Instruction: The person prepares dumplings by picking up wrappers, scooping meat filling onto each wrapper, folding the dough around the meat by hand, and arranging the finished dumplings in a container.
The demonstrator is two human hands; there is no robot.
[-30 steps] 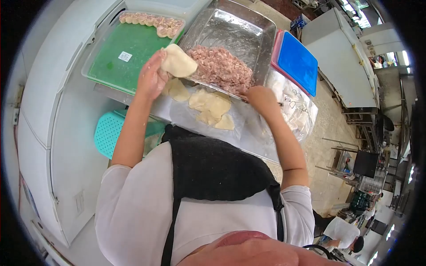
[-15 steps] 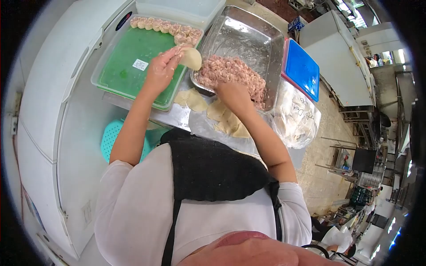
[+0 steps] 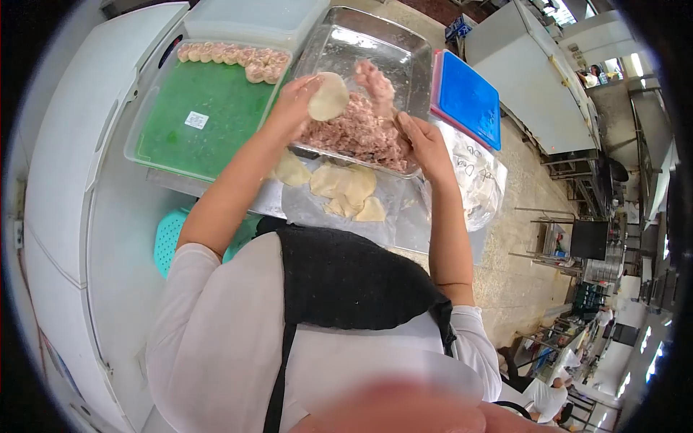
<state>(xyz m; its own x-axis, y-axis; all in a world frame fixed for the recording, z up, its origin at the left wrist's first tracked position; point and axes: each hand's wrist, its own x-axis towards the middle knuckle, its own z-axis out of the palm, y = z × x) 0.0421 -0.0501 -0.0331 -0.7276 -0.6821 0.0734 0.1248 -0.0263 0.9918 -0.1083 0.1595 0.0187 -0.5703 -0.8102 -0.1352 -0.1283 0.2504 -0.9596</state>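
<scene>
A round dough wrapper (image 3: 328,97) is pinched in my left hand (image 3: 292,105), beside the near left part of the metal tray (image 3: 317,50). Raw minced meat (image 3: 354,130) is heaped at the tray's near end. My right hand (image 3: 426,148) is closed at the tray's right side. From its fingers a clump of minced meat (image 3: 375,85) sticks up over the heap; whatever carries the clump is hidden by the meat. More wrappers (image 3: 343,184) lie overlapping on the sheet in front of the tray. Filled dumplings (image 3: 231,54) line the far edge of the green-bottomed container (image 3: 202,86).
Right of the tray are a blue-lidded box (image 3: 469,101) and a plastic bag (image 3: 476,173) with writing on it. A turquoise basket (image 3: 167,238) is below the table at left, near a white freezer (image 3: 54,180). Other people are far off at lower right.
My right hand has come up out of the meat and moved right, with a clump of meat now raised. My left hand still holds the wrapper, now turned flatter toward me. The view has shifted.
</scene>
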